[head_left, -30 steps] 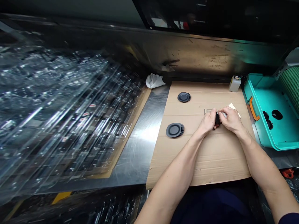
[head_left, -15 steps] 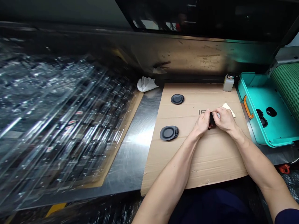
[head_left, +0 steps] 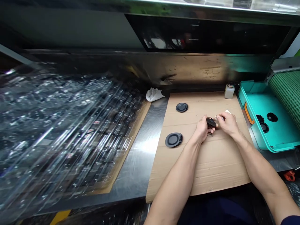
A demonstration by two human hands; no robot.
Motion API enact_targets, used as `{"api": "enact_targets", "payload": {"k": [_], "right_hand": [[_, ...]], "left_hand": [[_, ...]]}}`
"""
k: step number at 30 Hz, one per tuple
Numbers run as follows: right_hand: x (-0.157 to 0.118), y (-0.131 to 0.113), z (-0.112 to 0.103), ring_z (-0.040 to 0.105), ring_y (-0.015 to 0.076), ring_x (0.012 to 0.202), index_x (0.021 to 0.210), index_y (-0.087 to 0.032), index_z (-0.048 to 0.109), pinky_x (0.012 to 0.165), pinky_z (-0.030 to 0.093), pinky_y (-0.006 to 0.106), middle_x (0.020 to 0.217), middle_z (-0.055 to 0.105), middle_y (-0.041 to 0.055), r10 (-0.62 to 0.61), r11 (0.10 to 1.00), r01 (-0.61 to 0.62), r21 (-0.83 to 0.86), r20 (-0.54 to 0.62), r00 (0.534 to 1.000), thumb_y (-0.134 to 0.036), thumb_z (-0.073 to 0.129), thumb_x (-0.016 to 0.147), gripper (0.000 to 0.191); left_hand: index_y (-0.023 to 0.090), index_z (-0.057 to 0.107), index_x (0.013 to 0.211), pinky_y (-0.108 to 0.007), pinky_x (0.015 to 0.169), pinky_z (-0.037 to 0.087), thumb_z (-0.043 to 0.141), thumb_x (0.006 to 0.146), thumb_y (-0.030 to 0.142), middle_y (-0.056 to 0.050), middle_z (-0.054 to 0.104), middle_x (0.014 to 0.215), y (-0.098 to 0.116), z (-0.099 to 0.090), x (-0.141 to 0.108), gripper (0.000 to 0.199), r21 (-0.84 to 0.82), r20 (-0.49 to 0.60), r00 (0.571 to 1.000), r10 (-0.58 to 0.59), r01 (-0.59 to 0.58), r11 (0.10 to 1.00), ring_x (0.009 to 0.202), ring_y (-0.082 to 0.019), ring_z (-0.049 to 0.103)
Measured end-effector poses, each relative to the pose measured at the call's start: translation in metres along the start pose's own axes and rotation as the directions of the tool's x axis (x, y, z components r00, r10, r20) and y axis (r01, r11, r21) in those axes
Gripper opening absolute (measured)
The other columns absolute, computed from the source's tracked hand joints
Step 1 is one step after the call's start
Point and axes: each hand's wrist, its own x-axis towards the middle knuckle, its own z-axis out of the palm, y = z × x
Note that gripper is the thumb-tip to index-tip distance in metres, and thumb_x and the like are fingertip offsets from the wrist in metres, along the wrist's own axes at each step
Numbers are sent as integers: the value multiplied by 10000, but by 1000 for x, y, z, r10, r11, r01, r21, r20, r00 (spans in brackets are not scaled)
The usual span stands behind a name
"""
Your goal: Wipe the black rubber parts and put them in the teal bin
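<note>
My left hand (head_left: 202,128) grips a black round plastic cap (head_left: 211,122), tilted so its face shows, above the cardboard sheet (head_left: 211,162). Just right of the cap, my right hand (head_left: 227,123) is closed in a pinch, apart from the cap; what its fingertips hold, if anything, is too small to make out. A pale pad (head_left: 228,111) lies on the cardboard behind my right hand, mostly hidden. To the left lie a small stack of similar black caps (head_left: 173,139) and, farther back, another group of black caps (head_left: 182,107).
At right stands a teal bin (head_left: 278,137) with an orange handle (head_left: 248,114) and several black caps inside. A small white bottle (head_left: 229,91) stands at the back. Crumpled white cloth (head_left: 154,94) lies near plastic-wrapped parts (head_left: 77,134) at left. A metal wall (head_left: 194,70) closes off the back.
My hands have come apart a little, and my left hand has turned the cap so its face shows. The camera view has tilted up slightly.
</note>
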Motion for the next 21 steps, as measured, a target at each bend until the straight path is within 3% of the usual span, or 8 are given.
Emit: {"api": "enact_targets", "payload": {"k": [3, 6, 13, 18, 21], "right_hand": [[2, 7, 0, 649, 160, 699, 932, -205, 756, 690, 471, 251, 779, 744, 10, 80, 989, -76, 125, -27, 996, -361, 573, 929, 240], [1, 6, 4, 641, 154, 671, 943, -203, 765, 663, 467, 248, 793, 753, 11, 84, 986, -84, 142, 7, 996, -362, 589, 916, 239], [0, -9, 8, 697, 205, 915, 978, -197, 757, 846, 488, 283, 978, 770, 71, -54, 995, 60, -74, 79, 995, -218, 572, 911, 198], [-1, -4, -4, 687, 203, 845, 916, -191, 764, 784, 464, 274, 911, 763, 77, -96, 967, 139, -215, 201, 975, -181, 555, 883, 212], [-2, 1, -13, 685, 191, 826, 897, -197, 764, 765, 459, 266, 900, 766, 60, -53, 976, 79, -203, 131, 990, -208, 553, 877, 212]], "left_hand": [[58, 623, 964, -224, 359, 381, 236, 1028, 380, -125, 677, 600, 8, -2, 0, 507, -73, 47, 996, -76, 79, 994, 388, -141, 536], [62, 621, 952, -230, 352, 393, 244, 1029, 389, -114, 665, 582, 8, -1, 0, 505, -72, 38, 997, -71, 74, 995, 375, -145, 536], [150, 565, 830, -223, 339, 408, 379, 1002, 377, -20, 585, 485, -4, 5, 0, 340, 44, -45, 998, 36, -34, 998, 337, -147, 541], [151, 566, 877, -205, 339, 405, 432, 986, 462, -22, 615, 512, -6, 4, 1, 356, 72, -12, 997, 75, -74, 995, 337, -134, 542], [149, 557, 906, -228, 394, 471, 453, 973, 542, -49, 657, 564, -3, 7, -1, 411, 17, 20, 998, 65, -65, 998, 395, -147, 589]]}}
